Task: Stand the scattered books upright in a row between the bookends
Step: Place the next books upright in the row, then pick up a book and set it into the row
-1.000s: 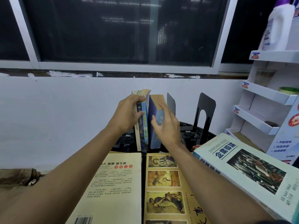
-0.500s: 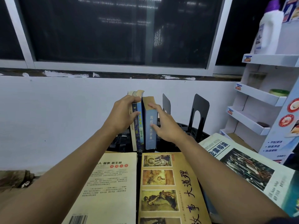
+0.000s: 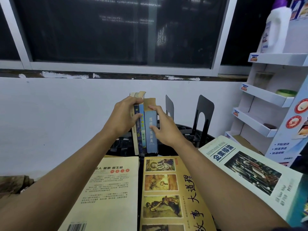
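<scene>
Left hand (image 3: 124, 117) has its fingers clamped round the thin upright paperback books (image 3: 139, 135), right hand (image 3: 166, 129) presses spread, straight-ish fingers against the thick blue-spined book (image 3: 151, 140) right beside them.

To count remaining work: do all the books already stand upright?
No, three lie flat before the upright row: a cream book, a yellow illustrated book and a white book.

Left of the upright books (image 3: 145, 129), past the left hand (image 3: 124, 117) gripping them, open room runs along the white wall (image 3: 58, 114). Right of them the right hand (image 3: 166, 129) fills the gap before the nearer bookend (image 3: 169, 105) — the farther bookend (image 3: 204, 114) and a rack (image 3: 266, 97) stand beyond. In front, a cream book (image 3: 113, 189), a yellow book (image 3: 166, 189) and a white book (image 3: 250, 172) cover the worktop (image 3: 116, 147).
</scene>
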